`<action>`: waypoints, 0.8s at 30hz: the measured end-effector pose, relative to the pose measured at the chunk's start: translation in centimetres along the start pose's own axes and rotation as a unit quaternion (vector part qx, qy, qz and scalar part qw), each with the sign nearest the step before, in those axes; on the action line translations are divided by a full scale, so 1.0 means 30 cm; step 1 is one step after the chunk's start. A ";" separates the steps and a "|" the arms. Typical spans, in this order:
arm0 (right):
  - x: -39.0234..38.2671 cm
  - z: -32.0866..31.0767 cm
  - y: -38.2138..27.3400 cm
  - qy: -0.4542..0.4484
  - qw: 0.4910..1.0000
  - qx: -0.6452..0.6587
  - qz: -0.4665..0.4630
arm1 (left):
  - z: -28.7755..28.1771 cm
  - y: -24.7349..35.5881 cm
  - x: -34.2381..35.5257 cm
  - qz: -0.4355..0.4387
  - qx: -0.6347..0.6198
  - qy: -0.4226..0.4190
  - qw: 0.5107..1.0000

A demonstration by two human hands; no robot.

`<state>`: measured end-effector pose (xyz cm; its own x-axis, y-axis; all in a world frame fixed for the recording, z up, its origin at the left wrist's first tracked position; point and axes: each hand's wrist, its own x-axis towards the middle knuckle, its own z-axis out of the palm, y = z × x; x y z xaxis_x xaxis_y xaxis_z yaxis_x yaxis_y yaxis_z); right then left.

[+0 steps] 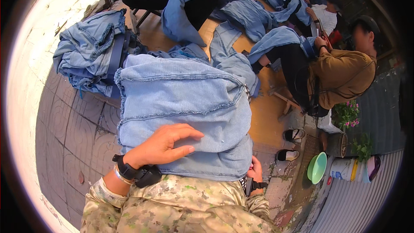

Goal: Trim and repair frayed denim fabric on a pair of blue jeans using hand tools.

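Observation:
A light blue denim piece (183, 95) with frayed seams lies spread across my lap over camouflage cloth. My left hand (164, 146) rests on it near the lower middle, thumb and fingers apart, holding nothing. At the denim's lower right edge, my right hand (254, 169) is partly hidden, its fingers curled; what they hold, if anything, I cannot make out.
A denim pile (86, 51) is at back left; more denim (230, 60) covers brown boards. A seated co-worker (340, 73) works at right, others behind. Shoes (288, 155), a green basin (316, 168) and potted plants (348, 118) stand at right. Paving (73, 129) runs along the left.

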<state>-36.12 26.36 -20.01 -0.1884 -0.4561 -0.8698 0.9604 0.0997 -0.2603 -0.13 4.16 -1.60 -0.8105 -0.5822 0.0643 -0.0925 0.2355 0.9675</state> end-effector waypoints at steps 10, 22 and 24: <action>-0.564 0.613 -0.023 -0.071 0.632 -0.322 -0.702 | -0.036 -0.025 -0.004 -0.083 -0.350 0.046 0.932; -0.526 0.869 0.238 -0.405 0.296 -0.714 -0.488 | -0.050 -0.052 -0.055 -0.115 -0.478 0.137 0.860; -0.562 0.906 0.216 -0.398 0.360 -0.706 -0.463 | -0.063 -0.034 -0.041 -0.134 -0.449 0.141 0.872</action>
<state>-21.12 10.65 4.38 0.3638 -0.9247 0.1118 -0.6049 -0.3259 -0.7265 2.06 3.17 -2.20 -0.6426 -0.7210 -0.2593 0.3353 -0.5689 0.7510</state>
